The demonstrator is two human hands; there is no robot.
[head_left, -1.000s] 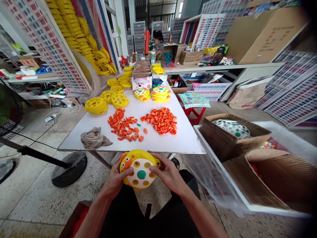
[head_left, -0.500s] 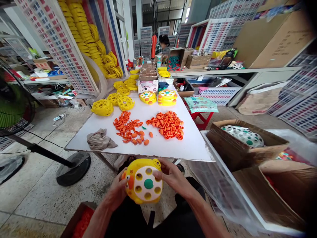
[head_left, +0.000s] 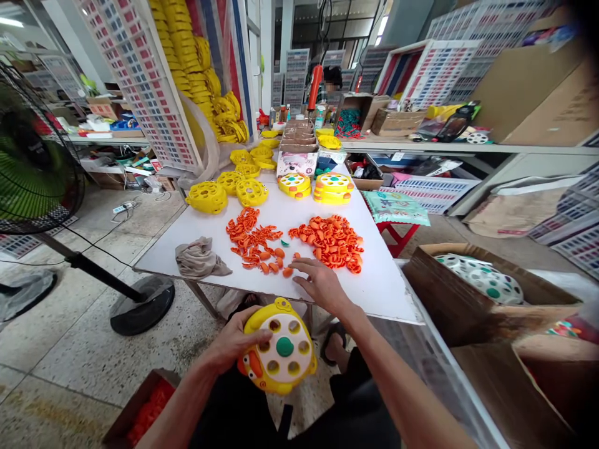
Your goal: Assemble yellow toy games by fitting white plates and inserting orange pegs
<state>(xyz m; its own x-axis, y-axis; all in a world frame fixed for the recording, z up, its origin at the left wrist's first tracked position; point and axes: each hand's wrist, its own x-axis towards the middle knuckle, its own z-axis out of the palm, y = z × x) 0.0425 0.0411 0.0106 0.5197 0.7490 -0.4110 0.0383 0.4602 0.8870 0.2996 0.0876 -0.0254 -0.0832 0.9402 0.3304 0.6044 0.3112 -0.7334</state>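
Observation:
My left hand (head_left: 233,342) grips a yellow duck-shaped toy (head_left: 281,353) by its left edge, below the table's front edge. The toy has a white disc with round holes and a green knob in the middle. My right hand (head_left: 319,284) lies on the white table (head_left: 384,287) with fingers spread, its fingertips next to small orange pieces (head_left: 276,257) near the front edge. Two heaps of orange plastic parts lie on the table, one on the left (head_left: 248,237) and one on the right (head_left: 333,242).
A grey cloth (head_left: 199,259) lies at the table's left front. Yellow toy shells (head_left: 228,185) and finished toys (head_left: 314,184) stand at the back. A fan (head_left: 37,168) stands left. Cardboard boxes (head_left: 468,293) with spotted discs sit right. A box of orange parts (head_left: 145,408) is by my left knee. A person sits far back.
My right hand has let go of the yellow toy and reached forward onto the table by the orange pieces. The left hand has turned the toy and holds it alone.

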